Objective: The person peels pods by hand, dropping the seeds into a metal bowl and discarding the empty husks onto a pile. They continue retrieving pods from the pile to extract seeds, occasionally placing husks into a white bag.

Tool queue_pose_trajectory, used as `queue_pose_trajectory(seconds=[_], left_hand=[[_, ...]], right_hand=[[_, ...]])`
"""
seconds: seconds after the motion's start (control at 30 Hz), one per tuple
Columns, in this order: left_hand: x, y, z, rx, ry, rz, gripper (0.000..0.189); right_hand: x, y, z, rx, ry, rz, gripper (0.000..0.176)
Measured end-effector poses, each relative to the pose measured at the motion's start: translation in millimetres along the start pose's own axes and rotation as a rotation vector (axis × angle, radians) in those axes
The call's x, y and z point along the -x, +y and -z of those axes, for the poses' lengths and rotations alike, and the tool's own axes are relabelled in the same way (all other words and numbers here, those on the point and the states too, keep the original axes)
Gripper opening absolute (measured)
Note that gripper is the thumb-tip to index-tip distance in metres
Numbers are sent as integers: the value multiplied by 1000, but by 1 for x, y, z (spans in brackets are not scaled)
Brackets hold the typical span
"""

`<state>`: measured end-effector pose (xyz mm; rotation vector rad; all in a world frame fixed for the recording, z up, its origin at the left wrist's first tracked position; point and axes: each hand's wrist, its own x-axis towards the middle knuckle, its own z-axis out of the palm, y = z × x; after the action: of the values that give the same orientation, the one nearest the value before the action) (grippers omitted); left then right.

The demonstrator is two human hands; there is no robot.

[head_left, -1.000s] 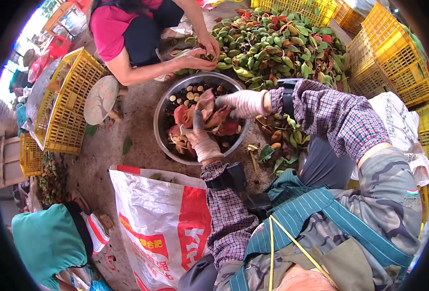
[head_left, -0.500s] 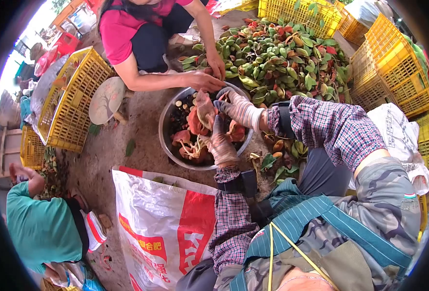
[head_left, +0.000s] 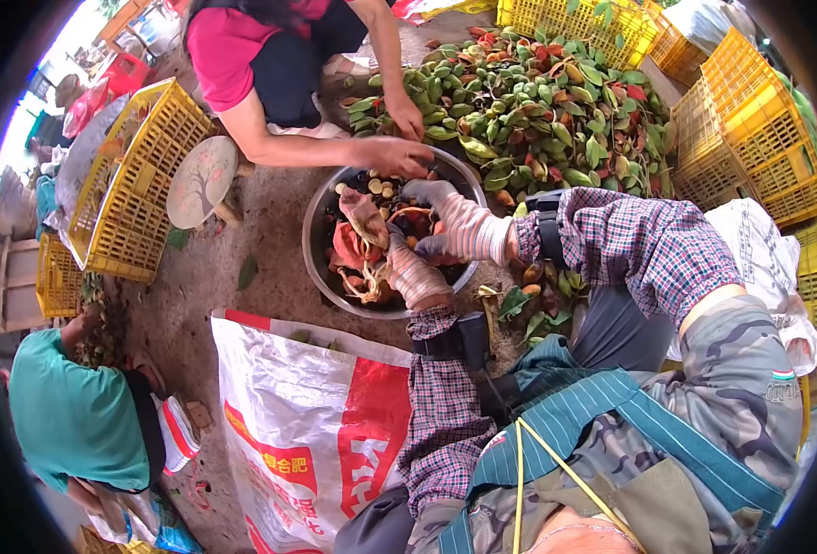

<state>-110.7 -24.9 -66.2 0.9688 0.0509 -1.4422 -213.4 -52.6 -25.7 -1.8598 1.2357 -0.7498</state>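
Both gloved hands had shifted: the left hand (head_left: 415, 272) had moved a little to the left with a red pod (head_left: 362, 218), and the right hand (head_left: 464, 226) had come away from that pod; the co-worker's hands had parted. Nearest lay a white sack (head_left: 284, 388) with leaves at its mouth. Beyond it stood the basin (head_left: 309, 254), and the red pod was inside, raised at the left fingertips. Those fingers were close together against it; whether they pinched it could not be told. The right fingers were spread about half open beside other red pods, with no firm hold visible. Pale seeds (head_left: 383, 189) and dark ones lay loose there, so some pods looked already emptied. The co-worker's near hand (head_left: 392, 157) was over the far rim. Farther off, a large heap (head_left: 519, 111) of green and red pods suggested that most remained unopened.
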Motion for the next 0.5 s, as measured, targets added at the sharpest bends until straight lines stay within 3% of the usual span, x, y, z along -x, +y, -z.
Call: queue_pose_trajectory(seconds=[0.1,0.17,0.23,0.27,0.37,0.47,0.5], left_hand=[[-7,-9,5,32,-73,-75,36],[-12,-11,8,-32,-145,-119,36],[-8,-11,5,89,-119,-16,37],[-6,-10,4,150,-106,34,38],[-13,-12,9,177,-38,42,39],[-21,-14,17,59,-19,-55,38],[-22,-14,20,67,-34,-60,38]], right_hand=[[-11,16,-3,378,-144,177,56],[-12,9,0,439,-210,136,46],[-12,2,0,540,-248,79,42],[-14,1,-3,563,-286,-1,39],[-13,11,-10,570,-233,98,40],[-16,24,-9,454,-346,84,46],[-18,28,-7,405,-375,201,47]])
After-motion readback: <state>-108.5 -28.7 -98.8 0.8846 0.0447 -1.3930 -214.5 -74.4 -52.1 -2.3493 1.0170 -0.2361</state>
